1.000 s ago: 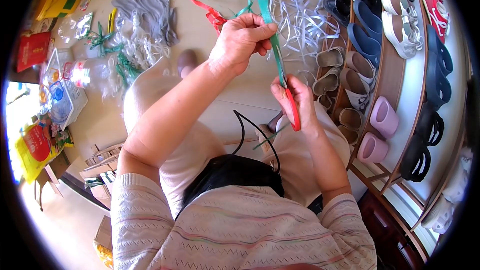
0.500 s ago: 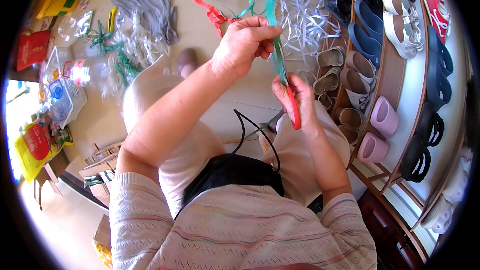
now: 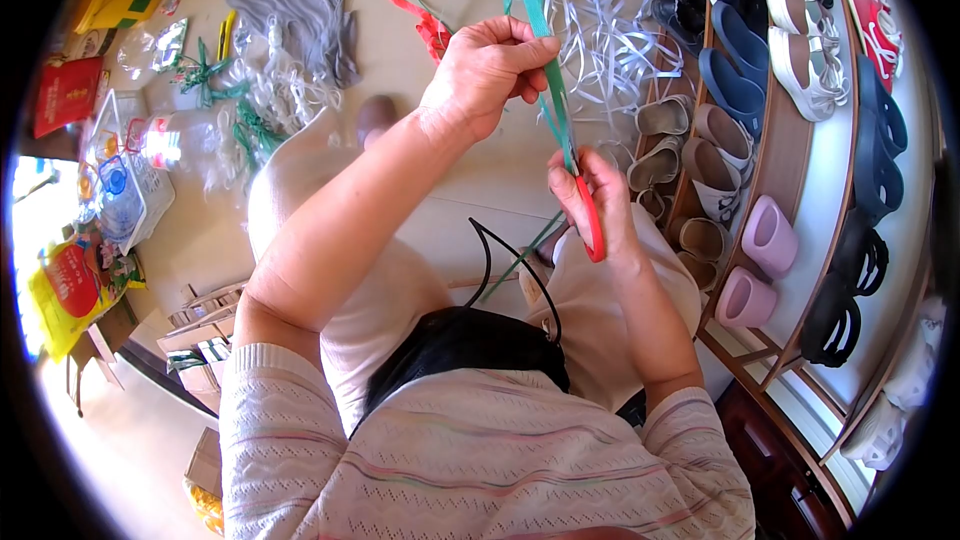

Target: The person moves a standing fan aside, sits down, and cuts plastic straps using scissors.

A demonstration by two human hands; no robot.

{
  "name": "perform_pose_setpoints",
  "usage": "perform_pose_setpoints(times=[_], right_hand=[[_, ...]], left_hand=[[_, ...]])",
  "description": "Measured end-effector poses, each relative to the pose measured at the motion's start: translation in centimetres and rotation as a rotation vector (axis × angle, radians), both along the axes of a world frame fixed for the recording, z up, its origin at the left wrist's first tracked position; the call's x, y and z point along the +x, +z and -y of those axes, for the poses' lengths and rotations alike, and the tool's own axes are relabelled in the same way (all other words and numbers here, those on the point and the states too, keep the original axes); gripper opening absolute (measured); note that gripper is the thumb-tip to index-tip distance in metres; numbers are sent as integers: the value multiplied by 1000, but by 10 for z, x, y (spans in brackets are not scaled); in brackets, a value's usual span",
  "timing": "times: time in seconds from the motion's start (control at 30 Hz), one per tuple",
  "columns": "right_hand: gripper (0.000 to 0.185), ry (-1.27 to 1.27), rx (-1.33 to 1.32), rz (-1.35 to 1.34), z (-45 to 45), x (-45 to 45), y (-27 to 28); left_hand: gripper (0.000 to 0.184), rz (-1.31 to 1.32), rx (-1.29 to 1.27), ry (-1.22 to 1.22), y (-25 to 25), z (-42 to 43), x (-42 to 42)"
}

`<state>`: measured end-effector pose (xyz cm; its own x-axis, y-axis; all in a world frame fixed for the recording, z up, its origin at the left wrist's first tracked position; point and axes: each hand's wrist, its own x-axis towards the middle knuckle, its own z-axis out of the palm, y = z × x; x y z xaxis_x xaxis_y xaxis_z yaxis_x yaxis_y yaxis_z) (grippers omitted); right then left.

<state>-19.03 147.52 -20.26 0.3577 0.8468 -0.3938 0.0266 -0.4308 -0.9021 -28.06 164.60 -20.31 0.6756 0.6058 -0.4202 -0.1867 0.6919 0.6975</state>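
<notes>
My left hand (image 3: 497,70) pinches a flat green plastic strap (image 3: 535,2) between thumb and fingers. The strap stretches from above that hand down toward my right hand (image 3: 592,195). In my right hand are red-handled scissors (image 3: 592,220), with the fingers wrapped round the handle. Their blades point up along the green strap, partly covered by it, so I cannot tell how far apart they are. Below my right hand, another length of green strap (image 3: 520,258) trails down between my legs.
White-lilac ribbon strips (image 3: 610,20) lie heaped on the floor ahead, beside a red ribbon (image 3: 430,32). A shoe rack (image 3: 790,150) stands on the right. To the left are a grey cloth (image 3: 298,10), a plastic bottle (image 3: 180,140) and a white basket (image 3: 150,202).
The green strap above my left hand has shifted left and shows wider. More green strap now trails below my right hand. Both hands have barely moved.
</notes>
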Motion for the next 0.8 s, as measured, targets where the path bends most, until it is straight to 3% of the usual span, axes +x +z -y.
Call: perform_pose_setpoints(times=[0.17, 0.37, 0.8], right_hand=[[23, 40, -34, 104, 1, 0, 3], [23, -54, 27, 6, 0, -3, -4], [21, 7, 25, 55, 2, -4, -1]], left_hand=[[15, -27, 11, -2, 0, 0, 0], [15, -29, 9, -24, 0, 10, -1], [10, 33, -140, -47, -1, -11, -1]])
